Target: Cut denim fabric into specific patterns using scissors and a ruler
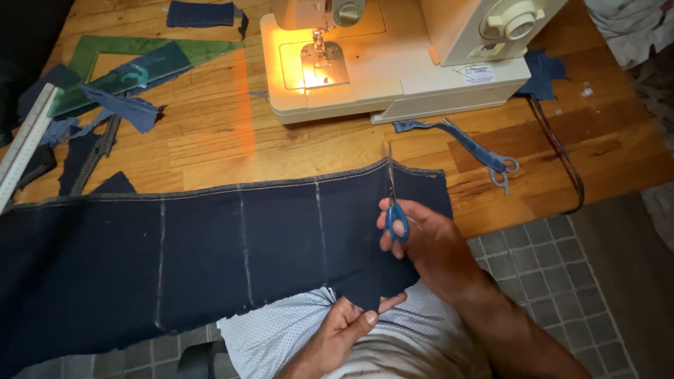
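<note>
A long strip of dark navy denim (pixel 210 245) with several chalk lines across it lies over the wooden table's (pixel 232 140) near edge and my lap. My right hand (pixel 421 242) grips blue-handled scissors (pixel 394 210), whose blades point away from me along the right-most part of the cloth. My left hand (pixel 347 326) pinches the denim's lower edge just below the scissors.
A cream sewing machine (pixel 393 56) with its lamp lit stands at the table's back. A green set square (pixel 133 67), a long ruler (pixel 24 144) and denim scraps lie at the left. A denim offcut (pixel 456 140) and a black cable (pixel 562 158) lie at the right. Grey tiled floor below.
</note>
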